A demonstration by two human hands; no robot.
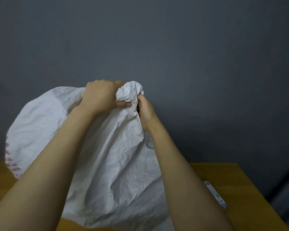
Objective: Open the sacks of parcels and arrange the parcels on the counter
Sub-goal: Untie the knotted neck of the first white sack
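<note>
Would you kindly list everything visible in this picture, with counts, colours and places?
sack: one for certain, white, standing mid-counter, neck bunched; red print on its left bulge
flat item: one, white and blue, on the counter right of the sack; too blurred to identify
counter: one, yellow-brown wood, under the sack
wall: one, grey, behind
left hand: one, grips the sack's neck from the left
right hand: one, grips the neck from the right
</note>
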